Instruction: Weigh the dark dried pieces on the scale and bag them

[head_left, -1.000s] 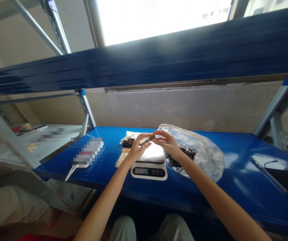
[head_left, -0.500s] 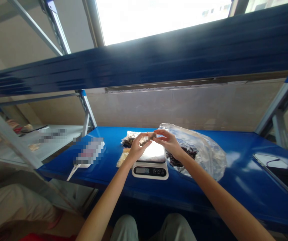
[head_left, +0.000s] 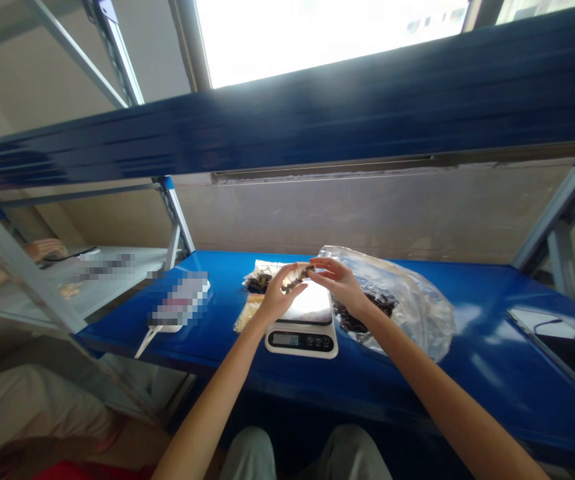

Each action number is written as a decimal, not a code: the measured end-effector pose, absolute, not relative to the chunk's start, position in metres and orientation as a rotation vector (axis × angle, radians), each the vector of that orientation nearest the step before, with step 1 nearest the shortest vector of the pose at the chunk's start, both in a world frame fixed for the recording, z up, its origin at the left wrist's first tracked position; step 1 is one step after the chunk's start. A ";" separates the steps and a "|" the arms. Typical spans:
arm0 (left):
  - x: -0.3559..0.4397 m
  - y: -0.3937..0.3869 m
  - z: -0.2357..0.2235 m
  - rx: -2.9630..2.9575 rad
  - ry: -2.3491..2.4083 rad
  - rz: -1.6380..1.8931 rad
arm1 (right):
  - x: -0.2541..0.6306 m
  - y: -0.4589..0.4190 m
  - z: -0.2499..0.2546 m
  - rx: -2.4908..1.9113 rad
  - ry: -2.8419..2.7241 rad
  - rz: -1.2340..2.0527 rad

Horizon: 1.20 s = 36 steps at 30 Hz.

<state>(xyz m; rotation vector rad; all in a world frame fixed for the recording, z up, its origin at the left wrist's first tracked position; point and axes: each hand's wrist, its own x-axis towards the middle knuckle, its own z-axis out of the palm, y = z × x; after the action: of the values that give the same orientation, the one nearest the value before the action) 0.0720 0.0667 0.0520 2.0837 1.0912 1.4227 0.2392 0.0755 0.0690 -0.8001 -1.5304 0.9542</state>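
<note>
Above the kitchen scale, which reads 0.0, my left hand is closed around a small clear plastic bag with dark bits in it. My right hand pinches at the bag's right end; the dark piece there is too small to name. Right of the scale lies a large clear plastic bag, its mouth open toward me, holding dark dried pieces. To the left are small packets with dark contents and a small packet of pale contents.
A phone lies at the right on the blue shelf. At the left is a white-edged, blurred-out device with a strap. A blue beam crosses overhead. Another person's hand shows at the neighbouring table.
My hands stay over the scale, with small finger shifts on the little bag. At the far left, the other person's hand has moved.
</note>
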 end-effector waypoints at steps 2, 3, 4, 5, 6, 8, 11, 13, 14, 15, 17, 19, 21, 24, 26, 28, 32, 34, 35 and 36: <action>0.072 0.066 0.052 2.128 1.039 1.376 | 0.239 0.075 0.069 -0.785 -1.539 0.952; 0.072 0.065 0.053 2.141 1.016 1.365 | 0.238 0.074 0.069 -0.782 -1.543 0.951; 0.072 0.065 0.054 2.146 0.999 1.363 | 0.238 0.074 0.069 -0.781 -1.548 0.949; 0.072 0.065 0.055 2.146 0.989 1.368 | 0.238 0.074 0.069 -0.780 -1.554 0.946; 0.072 0.064 0.056 2.146 0.982 1.374 | 0.239 0.075 0.068 -0.777 -1.561 0.944; 0.072 0.064 0.057 2.143 0.972 1.383 | 0.239 0.075 0.068 -0.768 -1.574 0.942; 0.072 0.064 0.058 2.120 0.978 1.384 | 0.239 0.075 0.068 -0.769 -1.586 0.944; 0.072 0.064 0.058 2.099 0.992 1.380 | 0.239 0.075 0.068 -0.774 -1.592 0.939; 0.073 0.064 0.058 2.090 1.002 1.381 | 0.239 0.076 0.068 -0.774 -1.596 0.933; 0.073 0.064 0.058 2.082 1.016 1.384 | 0.239 0.076 0.068 -0.772 -1.598 0.926; 0.073 0.064 0.058 2.072 1.047 1.389 | 0.238 0.076 0.068 -0.766 -1.601 0.912; 0.073 0.063 0.058 2.067 1.068 1.395 | 0.238 0.077 0.068 -0.764 -1.601 0.910; 0.073 0.064 0.058 2.074 1.061 1.395 | 0.239 0.077 0.068 -0.773 -1.599 0.914; 0.072 0.065 0.058 2.074 1.031 1.417 | 0.240 0.078 0.068 -0.801 -1.588 0.919; 0.071 0.067 0.056 2.054 1.032 1.450 | 0.241 0.078 0.069 -0.815 -1.578 0.922; 0.071 0.069 0.054 2.032 1.048 1.468 | 0.240 0.078 0.069 -0.820 -1.568 0.927; 0.070 0.070 0.052 2.018 1.074 1.482 | 0.239 0.077 0.068 -0.820 -1.546 0.917; 0.071 0.069 0.053 2.034 1.086 1.477 | 0.239 0.078 0.068 -0.813 -1.545 0.908; 0.071 0.069 0.053 2.044 1.096 1.466 | 0.240 0.078 0.068 -0.807 -1.547 0.905; 0.071 0.068 0.053 2.052 1.108 1.454 | 0.240 0.078 0.068 -0.801 -1.549 0.901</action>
<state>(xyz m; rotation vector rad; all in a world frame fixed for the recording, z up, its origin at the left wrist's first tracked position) 0.0714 0.0684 0.0529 2.0520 1.1078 1.4545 0.2404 0.0779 0.0675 -0.8011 -1.5492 0.9013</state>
